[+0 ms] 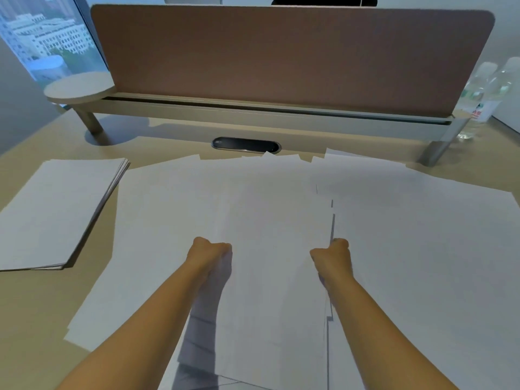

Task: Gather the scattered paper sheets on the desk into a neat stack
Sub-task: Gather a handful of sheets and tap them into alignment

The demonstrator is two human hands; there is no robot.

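Several white paper sheets [408, 235] lie spread and overlapping across the middle and right of the desk [33, 305]. A middle bundle of sheets [275, 249] runs lengthwise between my two hands. My left hand [212, 253] grips its left edge with curled fingers. My right hand [332, 254] grips its right edge in the same way. A gathered stack of white paper [56, 209] lies apart at the left of the desk, its edges slightly fanned.
A brown divider panel [281, 57] on a raised shelf closes off the back of the desk. A dark cable slot [245, 144] sits below it. Clear water bottles [484, 94] stand at the back right. A round side shelf [78, 87] juts out at the back left.
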